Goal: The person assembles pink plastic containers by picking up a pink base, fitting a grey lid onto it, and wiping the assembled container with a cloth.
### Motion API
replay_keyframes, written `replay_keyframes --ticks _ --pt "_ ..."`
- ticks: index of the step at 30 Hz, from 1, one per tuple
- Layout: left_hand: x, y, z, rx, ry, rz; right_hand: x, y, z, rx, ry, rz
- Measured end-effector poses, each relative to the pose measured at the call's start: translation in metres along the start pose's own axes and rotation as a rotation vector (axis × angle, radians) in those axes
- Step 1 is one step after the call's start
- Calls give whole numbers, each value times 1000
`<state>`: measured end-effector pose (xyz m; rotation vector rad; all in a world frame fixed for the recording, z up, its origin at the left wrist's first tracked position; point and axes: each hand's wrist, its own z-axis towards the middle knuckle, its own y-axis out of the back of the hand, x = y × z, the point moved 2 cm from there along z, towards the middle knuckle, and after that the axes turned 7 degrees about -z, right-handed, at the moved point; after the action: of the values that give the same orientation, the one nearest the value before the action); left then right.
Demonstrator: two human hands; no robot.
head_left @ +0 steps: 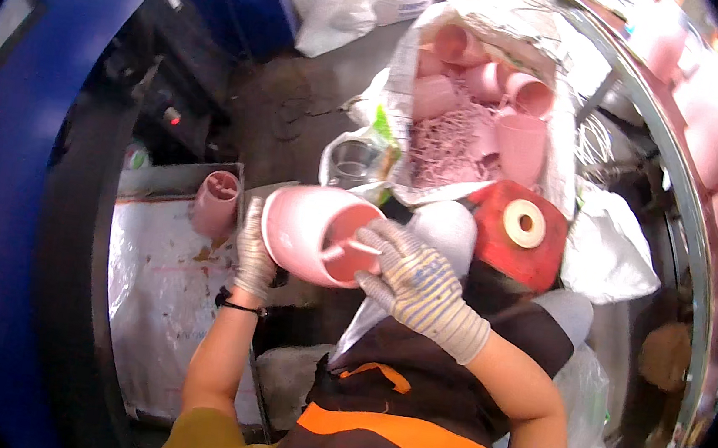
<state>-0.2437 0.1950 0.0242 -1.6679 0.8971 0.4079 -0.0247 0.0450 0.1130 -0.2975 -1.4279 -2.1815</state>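
Note:
A large pink plastic pot [301, 231] lies tilted on its side between my gloved hands, its opening toward the right. My left hand [254, 252] is closed around its left end, fingers partly hidden behind it. At the opening, my right hand [410, 277] has its fingers bent over the rim and closed on a pink plastic strip [346, 250] that crosses the mouth. Left of my left hand stands a smaller pink pot [217, 203] with strips across its inside. Beyond my right hand, a white sack [564, 149] holds several pink pots [520, 149] and many loose pink strips [445, 150].
A plastic-covered box top [158, 308] lies at the left, beside a blue machine panel [8, 275]. A red block with a cream ring [524, 223] is near my knee. A metal-edged table [697, 233] bearing pink items curves along the right. A clear cup [355, 161] sits by the sack.

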Motion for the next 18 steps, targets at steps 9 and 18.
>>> replay_keyframes --ticks 9,18 --pt "24 -150 -74 844 -285 1480 -37 9 -60 527 -230 -31" --pt "39 -151 -57 923 -14 1796 -6 -9 -61 272 -107 19"
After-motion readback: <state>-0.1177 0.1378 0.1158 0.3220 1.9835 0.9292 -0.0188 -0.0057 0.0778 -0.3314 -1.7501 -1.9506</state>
